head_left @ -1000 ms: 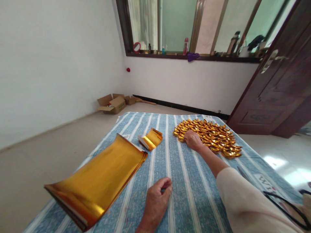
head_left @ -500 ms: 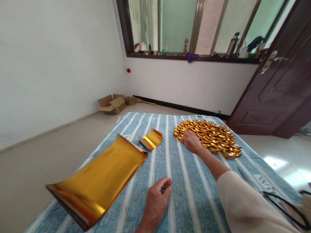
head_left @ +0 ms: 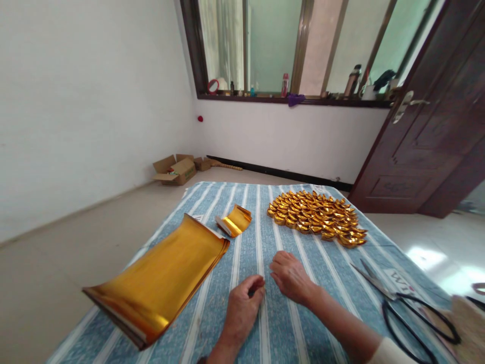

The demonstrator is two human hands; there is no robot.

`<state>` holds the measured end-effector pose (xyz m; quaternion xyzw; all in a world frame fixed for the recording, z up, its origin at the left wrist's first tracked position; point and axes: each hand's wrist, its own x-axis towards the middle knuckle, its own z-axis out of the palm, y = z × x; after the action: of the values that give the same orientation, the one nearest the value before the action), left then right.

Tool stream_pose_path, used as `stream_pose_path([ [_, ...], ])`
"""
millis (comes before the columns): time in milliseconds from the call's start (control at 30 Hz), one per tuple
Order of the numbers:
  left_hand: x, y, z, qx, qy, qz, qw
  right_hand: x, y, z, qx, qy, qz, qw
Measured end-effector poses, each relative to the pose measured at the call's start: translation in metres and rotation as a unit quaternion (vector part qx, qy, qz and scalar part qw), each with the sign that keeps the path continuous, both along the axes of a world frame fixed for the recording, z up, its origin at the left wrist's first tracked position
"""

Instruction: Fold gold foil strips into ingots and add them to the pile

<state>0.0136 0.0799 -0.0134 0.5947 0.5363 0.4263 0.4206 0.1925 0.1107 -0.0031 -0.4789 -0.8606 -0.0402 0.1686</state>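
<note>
My left hand (head_left: 245, 298) rests on the striped cloth with its fingers curled and the thumb against them; nothing shows in it. Close by on the right, my right hand (head_left: 291, 275) is bent over the cloth, its fingers drawn together and no object visible in them. Beyond it lies a cluster of gold foil paper ingots (head_left: 314, 217), set in tight rows. To the left is a large stack of gold foil sheets (head_left: 162, 278) with curled ends. A smaller stack of gold foil pieces (head_left: 235, 221) lies behind it.
Blue-and-white striped cloth (head_left: 212, 303) covers the table. Scissors (head_left: 394, 297) with black handles lie spread at the right edge. An open cardboard box (head_left: 178, 169) stands on the floor by the wall. A dark red door (head_left: 413, 151) is at the right, and bottles line the windowsill.
My right hand has drawn back from the gold ingots toward my left hand. My left hand stays nearly in place. The view has shifted slightly, showing more of the scissors.
</note>
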Motion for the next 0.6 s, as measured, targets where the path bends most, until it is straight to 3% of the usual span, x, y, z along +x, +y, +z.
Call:
stream_pose_path([
  [233, 0.002, 0.002, -0.005, 0.022, 0.023, -0.005, 0.999, 0.012, -0.047, -0.031, 0.007, 0.088, -0.068, 0.994],
  [400, 0.005, 0.0, -0.001, 0.078, 0.13, -0.01, 0.988, 0.014, -0.054, -0.05, 0.067, 0.145, -0.049, 0.986],
  [467, 0.007, 0.004, 0.008, 0.144, 0.253, -0.013, 0.957, 0.014, -0.053, -0.052, 0.074, 0.151, -0.044, 0.985],
  [533, 0.007, 0.015, 0.019, 0.223, 0.425, -0.025, 0.877, 0.015, -0.052, -0.051, 0.073, 0.156, -0.042, 0.984],
  [600, 0.006, 0.032, 0.03, 0.238, 0.471, -0.025, 0.849, 0.016, -0.052, -0.051, 0.068, 0.162, -0.042, 0.984],
])
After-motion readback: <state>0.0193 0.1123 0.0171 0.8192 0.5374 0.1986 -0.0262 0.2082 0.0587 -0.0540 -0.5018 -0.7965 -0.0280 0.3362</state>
